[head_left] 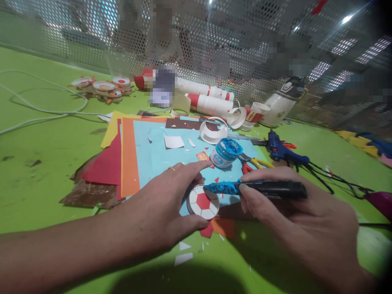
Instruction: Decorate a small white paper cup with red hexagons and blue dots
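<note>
My right hand (294, 220) pinches a black marker (275, 189), its front end thickly coated in blue paint. The marker's tip meets the upper edge of a round white paper piece (196, 209), which bears a red hexagon and dark radiating lines. Around that piece's left side curl the thumb and fingers of my left hand (174, 196), gripping it against the paper. Just beyond stands an open jar of blue paint (225, 154), with blue smeared on its rim. Yellow-and-red-handled scissors (254, 162) lie beside the jar.
Light blue paper (150, 163) tops a stack of coloured sheets. A blue glue gun (283, 151) with its cable lies right. Stacked paper cups (211, 107), a white kettle-like container (280, 104) and several decorated discs (104, 87) stand along a perforated screen (199, 53). Paper scraps are scattered about.
</note>
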Demonstrator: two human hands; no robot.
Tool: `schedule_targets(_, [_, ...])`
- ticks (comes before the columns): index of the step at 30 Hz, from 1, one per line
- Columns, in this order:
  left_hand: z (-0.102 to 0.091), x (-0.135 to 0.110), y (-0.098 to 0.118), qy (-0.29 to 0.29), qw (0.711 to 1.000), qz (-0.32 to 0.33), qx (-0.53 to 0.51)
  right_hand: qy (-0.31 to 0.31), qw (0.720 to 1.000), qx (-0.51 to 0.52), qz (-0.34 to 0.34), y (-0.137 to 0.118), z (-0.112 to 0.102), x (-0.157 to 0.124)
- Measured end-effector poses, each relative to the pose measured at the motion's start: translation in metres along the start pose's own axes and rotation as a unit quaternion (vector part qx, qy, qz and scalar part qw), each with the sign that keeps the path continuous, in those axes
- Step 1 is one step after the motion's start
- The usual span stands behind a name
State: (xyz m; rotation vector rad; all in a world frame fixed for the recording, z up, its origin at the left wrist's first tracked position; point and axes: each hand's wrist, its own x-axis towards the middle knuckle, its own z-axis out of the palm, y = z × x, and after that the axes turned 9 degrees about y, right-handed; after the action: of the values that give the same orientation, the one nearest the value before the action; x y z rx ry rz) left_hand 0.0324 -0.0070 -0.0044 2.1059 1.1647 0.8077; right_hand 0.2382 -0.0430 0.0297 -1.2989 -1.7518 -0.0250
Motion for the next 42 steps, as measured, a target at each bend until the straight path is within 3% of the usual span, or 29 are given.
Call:
schedule_targets(20, [0.001,0.0,0.002,0.004,1.0,-0.001,-0.004,-0.008,1.0,-0.01,-0.024,-0.001,-0.002,-0.002])
schedule_targets(27, [-0.001,0.0,0.002,-0.006,1.0,-0.004,0.005,0.072,0.993,-0.064,0.071,-0.008,-0.01,-0.009])
schedule_targets(31, [-0.002,-0.001,0.003,-0.006,1.0,-0.007,0.0,0.075,0.991,-0.087,0.064,-0.011,-0.011,-0.01])
schedule_targets(38, [0.0,0.0,0.001,0.0,1.0,0.006,0.002,0.068,0.996,-0.039,0.043,-0.007,-0.004,-0.007])
schedule_targets(42, [0.001,0.0,0.0,0.006,1.0,0.007,0.002,0.03,0.999,0.013,0.02,-0.004,0.0,-0.005])
